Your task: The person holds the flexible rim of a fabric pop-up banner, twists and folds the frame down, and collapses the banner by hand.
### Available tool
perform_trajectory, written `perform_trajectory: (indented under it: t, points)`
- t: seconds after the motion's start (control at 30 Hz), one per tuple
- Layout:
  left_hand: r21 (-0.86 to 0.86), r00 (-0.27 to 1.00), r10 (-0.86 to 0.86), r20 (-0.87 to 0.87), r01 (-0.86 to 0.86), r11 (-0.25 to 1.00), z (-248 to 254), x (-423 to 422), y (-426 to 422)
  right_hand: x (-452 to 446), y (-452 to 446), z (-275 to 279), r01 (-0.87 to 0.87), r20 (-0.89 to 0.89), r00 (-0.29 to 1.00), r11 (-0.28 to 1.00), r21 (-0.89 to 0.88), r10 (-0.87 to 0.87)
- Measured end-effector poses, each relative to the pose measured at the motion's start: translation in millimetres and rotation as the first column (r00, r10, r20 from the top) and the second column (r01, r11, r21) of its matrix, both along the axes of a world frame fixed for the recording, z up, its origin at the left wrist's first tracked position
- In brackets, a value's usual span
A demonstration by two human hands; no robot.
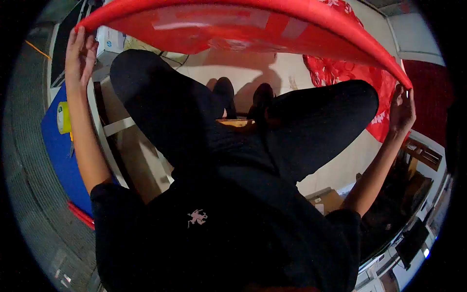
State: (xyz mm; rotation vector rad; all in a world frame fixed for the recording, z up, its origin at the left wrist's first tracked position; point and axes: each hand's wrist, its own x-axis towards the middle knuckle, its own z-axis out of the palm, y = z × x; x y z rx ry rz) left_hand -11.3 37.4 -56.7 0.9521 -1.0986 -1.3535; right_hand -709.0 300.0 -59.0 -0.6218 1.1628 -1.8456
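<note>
A wide red sheet (219, 33) with a thick, rounded red rim (243, 4) arches in front of me above my knees. It looks thin and shiny, and its upper part runs out of view. At the rim's left end, my left hand (81, 56) has its fingertips closed on the edge. My right hand (403, 109) pinches the right end, lower down, with the fingers partly in shadow. The sheet bows between both hands and casts a shadow on the pale floor.
Crumpled red plastic (335, 73) with white print lies on the floor to the right. On the left, a yellow-green roll (63, 117) rests on a blue surface (57, 148). A white box (112, 40) stands behind my left hand; a cardboard box (330, 200) sits near my right elbow.
</note>
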Motion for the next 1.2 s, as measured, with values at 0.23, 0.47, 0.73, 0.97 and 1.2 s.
perform_trajectory:
  t: [0.23, 0.47, 0.73, 0.97, 1.2]
  points:
    - [-0.245, 0.985, -0.128, -0.115, 0.097, 0.965, 26.5, 17.6, -46.9, -6.1, -52.4, 46.4, -0.13, -0.208, 0.95, 0.9, 0.416, 0.234]
    - [0.119, 0.979, -0.063, -0.193, 0.087, 0.989, 38.2, -5.4, -13.1, 28.8, -66.8, 44.1, 0.072, -0.341, 0.939, 0.995, 0.071, -0.044]
    - [0.067, 0.999, -0.026, 0.037, 0.023, 0.997, 28.8, -6.9, -2.1, 21.9, -53.1, 43.7, -0.127, -0.176, 0.964, 0.925, 0.358, 0.2]
    - [0.256, 0.981, -0.187, -0.048, 0.194, 0.947, -0.4, 26.3, -23.7, 36.1, -46.8, 31.7, 0.054, -0.289, 0.957, 0.982, 0.179, 0.0]
    - [0.135, 0.995, 0.094, 0.018, -0.096, 0.986, 13.9, -13.2, -0.8, 39.6, -38.5, 30.7, -0.053, -0.209, 0.97, 0.951, 0.306, 0.121]
